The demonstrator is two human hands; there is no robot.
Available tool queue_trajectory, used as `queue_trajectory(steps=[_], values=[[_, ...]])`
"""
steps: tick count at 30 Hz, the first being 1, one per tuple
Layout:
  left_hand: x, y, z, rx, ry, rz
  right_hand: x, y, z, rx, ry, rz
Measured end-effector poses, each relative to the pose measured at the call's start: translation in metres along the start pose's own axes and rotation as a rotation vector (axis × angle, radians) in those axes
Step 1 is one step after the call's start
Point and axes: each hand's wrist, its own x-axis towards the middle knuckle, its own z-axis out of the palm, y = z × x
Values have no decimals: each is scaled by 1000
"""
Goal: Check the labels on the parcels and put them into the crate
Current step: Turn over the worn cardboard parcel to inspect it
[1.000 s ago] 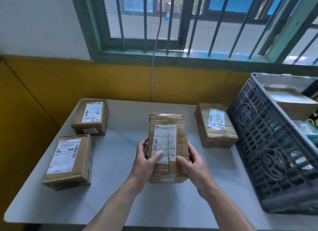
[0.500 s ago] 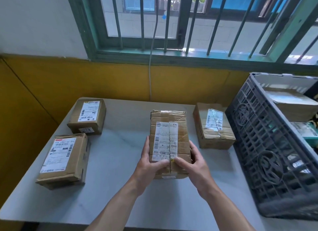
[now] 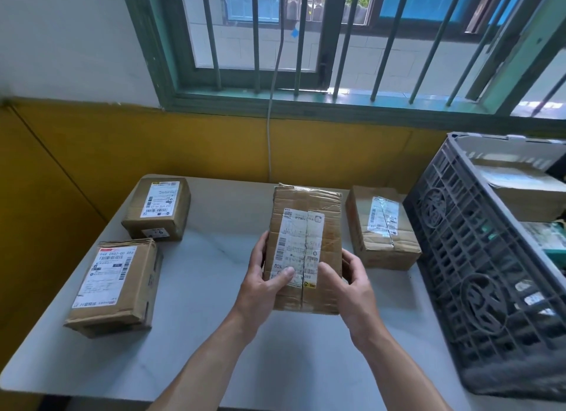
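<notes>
I hold a brown cardboard parcel (image 3: 306, 227) with a torn white label over the middle of the table. My left hand (image 3: 263, 285) grips its left side, thumb on the label. My right hand (image 3: 349, 285) grips its right side, thumb at the label's lower edge. The label faces up towards me. The dark grey plastic crate (image 3: 477, 257) stands at the right, tilted, with parcels inside it.
Three more labelled parcels lie on the grey table (image 3: 214, 334): one at the back left (image 3: 157, 207), one at the front left (image 3: 113, 288), one (image 3: 382, 230) beside the crate. A yellow wall and a barred window (image 3: 306, 43) stand behind the table.
The parcel in my hands has risen a little off the table and tipped its label towards me. Both hands keep their grip.
</notes>
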Motion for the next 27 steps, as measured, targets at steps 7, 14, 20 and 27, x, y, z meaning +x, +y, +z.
queue_trajectory(steps=[7, 14, 20, 27], values=[[9, 2, 4, 92, 145, -36, -1, -4, 1, -87, 57, -35], [9, 6, 8, 58, 125, -25, 0, -12, 4, -91, 60, 7], [10, 5, 12, 5, 164, -18, 1, -17, 2, -164, 103, -44], [12, 9, 13, 29, 155, -31, 4, -24, 6, -165, 90, -73]])
